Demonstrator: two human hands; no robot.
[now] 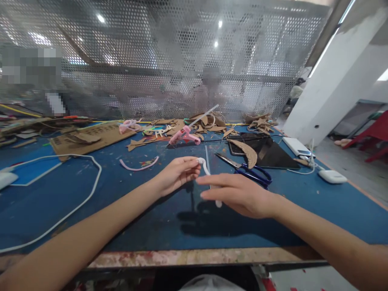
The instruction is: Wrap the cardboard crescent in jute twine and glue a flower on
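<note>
My left hand [181, 173] pinches one curled end of a white, bent pipe cleaner [206, 166] above the blue table. The strip runs down behind my right hand [242, 195], and its rounded lower end shows beneath those fingers. Stretched out and slightly apart, the right fingers point left across the strip; whether they touch it I cannot tell. Just beyond lies a clear glue stick [207, 155]. Scissors with dark blue handles [256, 174] rest to the right, a curved cardboard piece [247, 151] partly over them. A lilac curved strip [139, 167] lies left of my hands.
A pink glue gun [184, 136] with a long glue stick stands behind my hands. Cardboard scraps [209, 123] line the back, before a perforated metal screen [169, 52]. A white cable [98, 173] loops at left. A black tablet-like panel [269, 150] and white devices [332, 176] lie right.
</note>
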